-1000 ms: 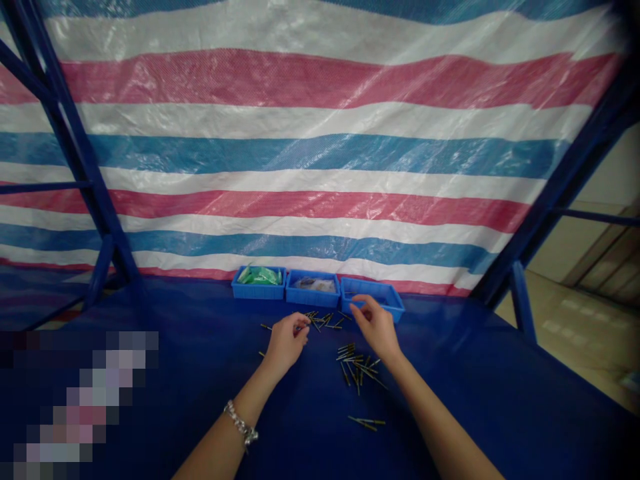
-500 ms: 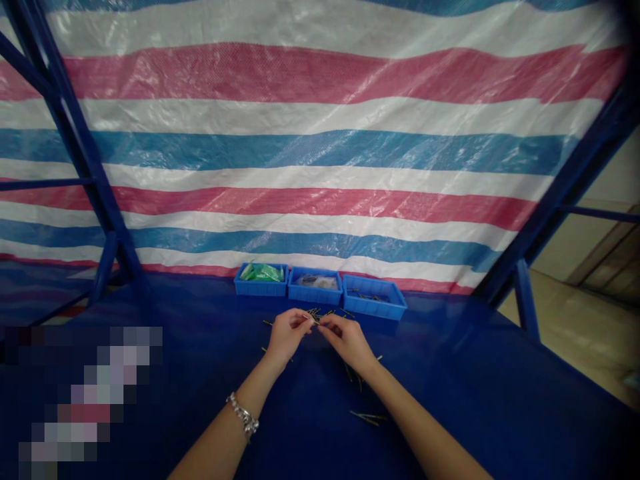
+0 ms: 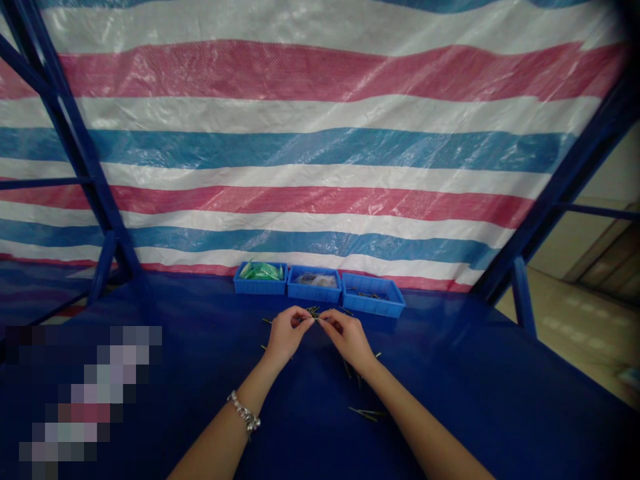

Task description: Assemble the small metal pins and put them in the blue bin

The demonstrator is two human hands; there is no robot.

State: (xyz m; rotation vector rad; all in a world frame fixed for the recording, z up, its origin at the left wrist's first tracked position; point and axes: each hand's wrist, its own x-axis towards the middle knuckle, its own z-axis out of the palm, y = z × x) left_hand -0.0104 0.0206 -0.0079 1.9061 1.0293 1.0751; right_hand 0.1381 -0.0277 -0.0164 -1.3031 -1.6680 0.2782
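Note:
My left hand (image 3: 286,332) and my right hand (image 3: 349,339) meet over the blue table (image 3: 480,400), fingertips pinched together on a thin metal pin (image 3: 316,318) held between them. A bracelet sits on my left wrist. Loose pins (image 3: 367,414) lie scattered on the cloth under and around my hands. Behind them stand three small blue bins in a row: the left bin (image 3: 260,287) with green pieces, the middle bin (image 3: 315,292) with clear bags, the right bin (image 3: 373,304) with a few pins.
A striped red, white and blue tarp (image 3: 310,133) hangs behind the bins. Blue metal frame posts (image 3: 75,147) rise at left and right. A blurred patch covers the lower left corner.
My right hand came back from the right bin to meet my left hand. Both now pinch the same pin, and they have lifted slightly towards the bins.

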